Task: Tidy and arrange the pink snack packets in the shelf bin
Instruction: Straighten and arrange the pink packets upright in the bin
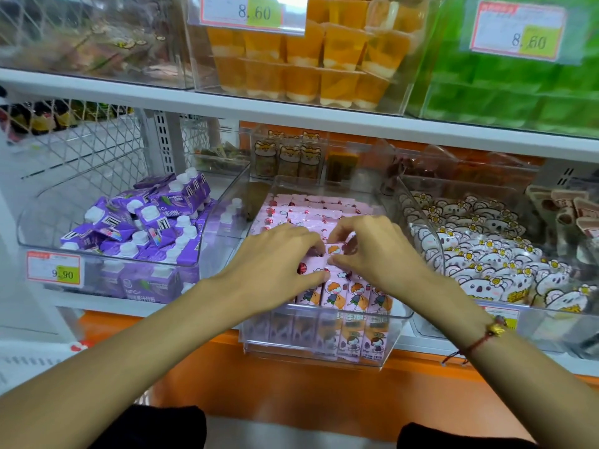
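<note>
Upright, pink snack packets (340, 294) — cartoon print — pinched by left hand (275, 257), right hand (379, 251).

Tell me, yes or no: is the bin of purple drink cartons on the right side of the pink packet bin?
No. The purple drink cartons sit in the bin left of the pink snack packets; the koala-print packets are on the right.

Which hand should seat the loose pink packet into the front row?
Probably right: the right hand pinches the pink packet at its top, directly over the front row. The left hand only steadies its side.
</note>
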Tool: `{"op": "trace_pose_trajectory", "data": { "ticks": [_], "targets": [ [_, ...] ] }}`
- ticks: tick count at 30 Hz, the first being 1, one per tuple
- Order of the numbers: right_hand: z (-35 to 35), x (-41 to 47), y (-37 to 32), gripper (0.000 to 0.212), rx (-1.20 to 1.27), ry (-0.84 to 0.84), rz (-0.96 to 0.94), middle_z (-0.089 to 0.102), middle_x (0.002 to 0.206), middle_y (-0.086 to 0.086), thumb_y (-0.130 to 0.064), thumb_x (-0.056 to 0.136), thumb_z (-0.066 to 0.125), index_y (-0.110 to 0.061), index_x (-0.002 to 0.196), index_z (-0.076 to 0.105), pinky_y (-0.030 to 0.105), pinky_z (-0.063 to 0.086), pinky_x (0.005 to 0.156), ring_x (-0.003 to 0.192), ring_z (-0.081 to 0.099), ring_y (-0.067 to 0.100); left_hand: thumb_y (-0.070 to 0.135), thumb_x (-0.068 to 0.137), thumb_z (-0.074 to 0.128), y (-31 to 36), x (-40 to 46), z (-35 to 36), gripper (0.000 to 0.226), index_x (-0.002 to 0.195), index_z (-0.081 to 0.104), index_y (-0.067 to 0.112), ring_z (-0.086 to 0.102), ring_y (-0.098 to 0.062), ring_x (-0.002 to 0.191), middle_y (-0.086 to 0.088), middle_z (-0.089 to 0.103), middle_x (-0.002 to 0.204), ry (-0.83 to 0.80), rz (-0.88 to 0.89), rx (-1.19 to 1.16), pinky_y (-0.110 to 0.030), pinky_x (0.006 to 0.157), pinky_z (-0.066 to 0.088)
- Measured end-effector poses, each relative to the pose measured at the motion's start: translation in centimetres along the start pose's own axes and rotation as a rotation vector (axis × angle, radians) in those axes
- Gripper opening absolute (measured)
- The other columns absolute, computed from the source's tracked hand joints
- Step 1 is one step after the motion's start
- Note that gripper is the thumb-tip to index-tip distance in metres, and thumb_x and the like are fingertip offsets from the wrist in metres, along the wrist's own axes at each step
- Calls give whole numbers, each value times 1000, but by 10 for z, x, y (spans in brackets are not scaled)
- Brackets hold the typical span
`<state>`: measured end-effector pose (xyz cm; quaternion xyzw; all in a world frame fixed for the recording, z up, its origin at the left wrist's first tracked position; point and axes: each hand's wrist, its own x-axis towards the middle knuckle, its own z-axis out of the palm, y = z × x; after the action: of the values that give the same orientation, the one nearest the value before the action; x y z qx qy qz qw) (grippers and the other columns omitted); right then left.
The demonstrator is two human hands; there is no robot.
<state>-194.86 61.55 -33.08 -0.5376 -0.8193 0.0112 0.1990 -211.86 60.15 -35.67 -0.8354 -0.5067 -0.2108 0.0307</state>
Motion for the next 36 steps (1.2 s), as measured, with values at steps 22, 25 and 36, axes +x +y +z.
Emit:
{"op": "trace_pose_trajectory", "data": {
  "ticks": [22,25,36],
  "targets": [
    [-6,-33,6,45,-185,-90,-180,54,117,-12,-57,78,66,-31,113,59,30,31,90,111,41,11,34,100,30,-2,1,7,38,131,51,31,36,-9,122,12,45,132,-105,166,119,-27,95,33],
    [-8,-35,8,40,-37,-63,-183,60,109,-14,-50,77,71,-28,108,60,27,35,87,106,48,8,31,101,35,-3,0,5,35,133,49,30,36,-8,125,14,47,135,-40,128,43,-28,100,34],
    [-22,-28,7,18,709,382,13,65,89,-5,-18,86,68,-22,98,56,9,46,65,79,61,-1,39,98,46,5,-7,-9,39,137,43,36,40,-5,127,17,48,138,50,-32,-191,-28,95,40]
  ]
}}
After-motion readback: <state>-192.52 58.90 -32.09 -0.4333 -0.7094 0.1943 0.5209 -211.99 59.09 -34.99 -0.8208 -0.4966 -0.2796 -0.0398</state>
